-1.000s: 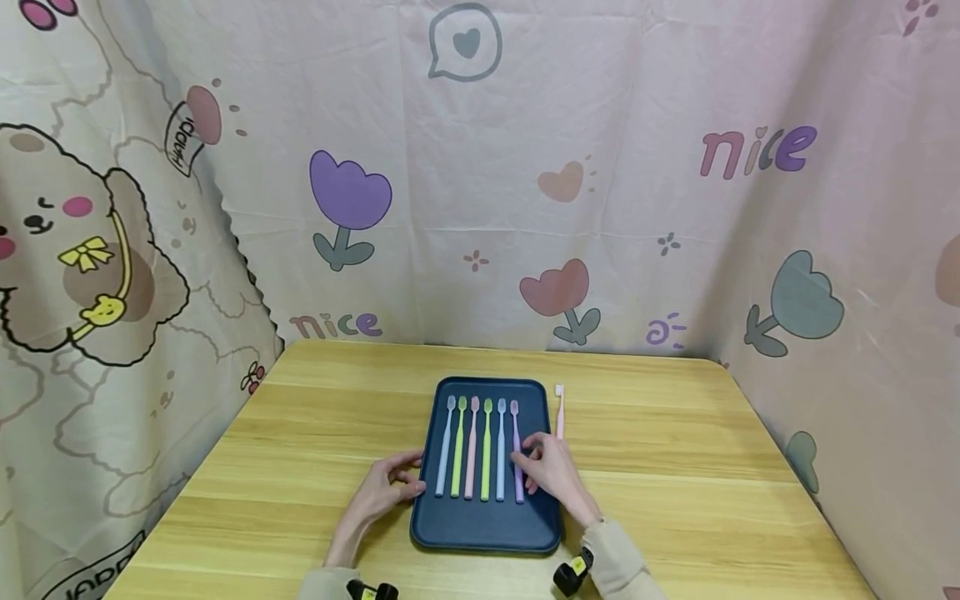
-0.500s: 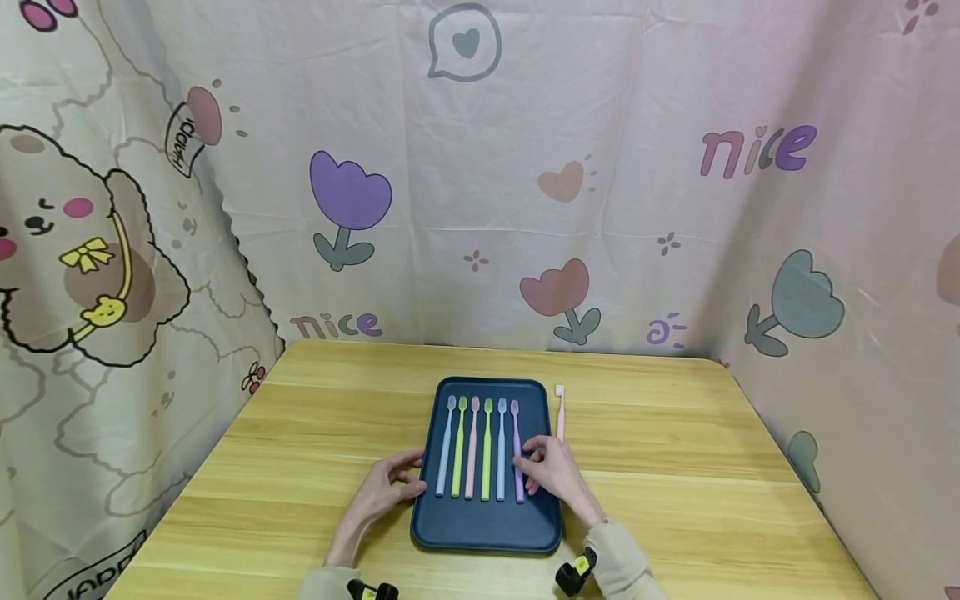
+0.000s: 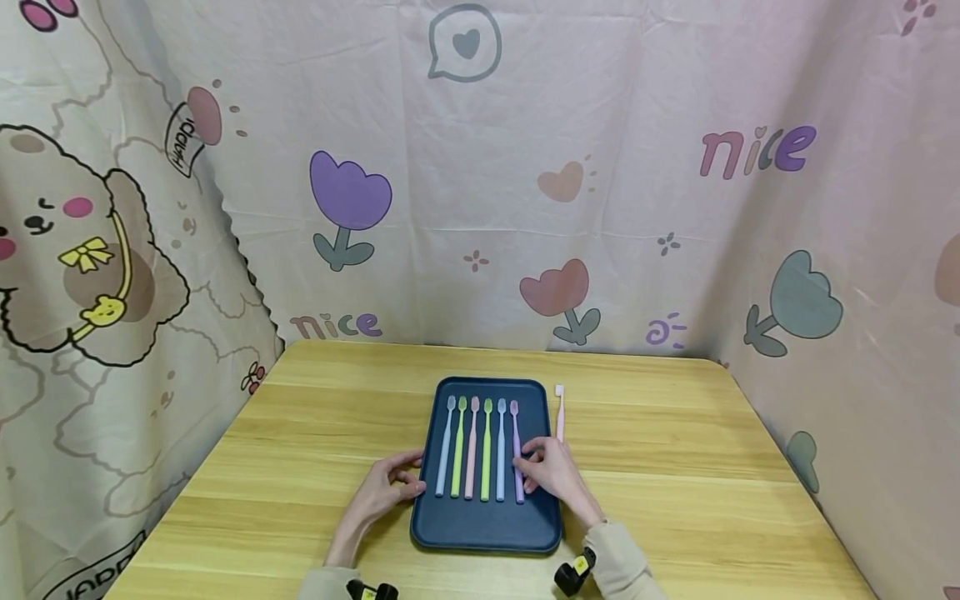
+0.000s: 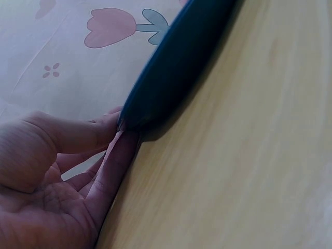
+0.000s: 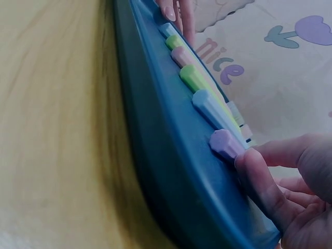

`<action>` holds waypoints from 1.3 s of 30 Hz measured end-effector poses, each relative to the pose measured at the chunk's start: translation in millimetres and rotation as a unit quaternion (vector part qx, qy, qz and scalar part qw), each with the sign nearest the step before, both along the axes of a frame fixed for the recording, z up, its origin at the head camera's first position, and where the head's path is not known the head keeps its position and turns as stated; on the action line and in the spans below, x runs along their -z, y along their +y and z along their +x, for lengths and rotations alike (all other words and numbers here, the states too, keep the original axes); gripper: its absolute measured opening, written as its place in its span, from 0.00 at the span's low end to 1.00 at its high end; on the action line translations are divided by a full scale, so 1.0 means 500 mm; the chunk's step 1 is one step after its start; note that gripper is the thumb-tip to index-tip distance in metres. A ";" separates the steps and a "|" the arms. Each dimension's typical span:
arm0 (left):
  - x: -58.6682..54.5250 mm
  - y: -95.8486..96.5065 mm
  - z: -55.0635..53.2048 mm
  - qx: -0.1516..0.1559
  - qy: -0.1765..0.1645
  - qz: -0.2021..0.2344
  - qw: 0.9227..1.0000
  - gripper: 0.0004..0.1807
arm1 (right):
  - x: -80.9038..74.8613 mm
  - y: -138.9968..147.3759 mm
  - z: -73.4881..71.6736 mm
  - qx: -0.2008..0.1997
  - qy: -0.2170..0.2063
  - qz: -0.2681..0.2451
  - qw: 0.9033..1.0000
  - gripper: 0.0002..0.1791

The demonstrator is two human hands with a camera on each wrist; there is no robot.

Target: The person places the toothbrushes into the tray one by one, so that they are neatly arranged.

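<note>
On the wooden table lies a dark blue tray [image 3: 487, 529] with several toothbrushes side by side, heads toward the back. My left hand [image 3: 381, 487] grips the tray's left rim; in the left wrist view its thumb is on the edge and the fingers are lower against the side. Over the tray's right part, my right hand [image 3: 557, 471] pinches the handle of the purple toothbrush [image 3: 517, 435], rightmost in the row. The right wrist view shows the thumb at that purple handle [image 5: 223, 142]. Left of it come a blue toothbrush [image 3: 501, 450] and a green one [image 3: 487, 454].
Just right of the tray, a pink toothbrush [image 3: 561, 408] lies on the table [image 3: 675, 467], its lower end hidden behind my right hand. A patterned curtain [image 3: 465, 167] hangs behind the table and along both sides.
My right hand, with the purple toothbrush, has shifted very slightly to the right since a second ago. The left hand and the tray stay in place.
</note>
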State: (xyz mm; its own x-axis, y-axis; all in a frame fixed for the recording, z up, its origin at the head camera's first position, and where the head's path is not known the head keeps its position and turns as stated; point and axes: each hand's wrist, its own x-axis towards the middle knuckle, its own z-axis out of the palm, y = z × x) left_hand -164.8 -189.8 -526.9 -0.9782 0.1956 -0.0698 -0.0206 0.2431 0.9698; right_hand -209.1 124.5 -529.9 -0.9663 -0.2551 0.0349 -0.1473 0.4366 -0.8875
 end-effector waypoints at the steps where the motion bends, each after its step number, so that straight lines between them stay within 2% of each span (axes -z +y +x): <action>1: 0.000 0.000 0.000 0.000 0.000 0.000 1.000 0.34 | 0.000 0.000 0.000 0.000 0.000 -0.001 1.000 0.15; 20: 0.004 0.001 0.000 -0.011 0.013 -0.020 1.000 0.34 | -0.003 -0.002 0.002 0.003 -0.014 -0.014 1.000 0.14; 39: 0.005 0.001 -0.002 -0.010 0.008 -0.007 1.000 0.34 | -0.003 -0.004 0.003 0.005 -0.012 -0.014 1.000 0.13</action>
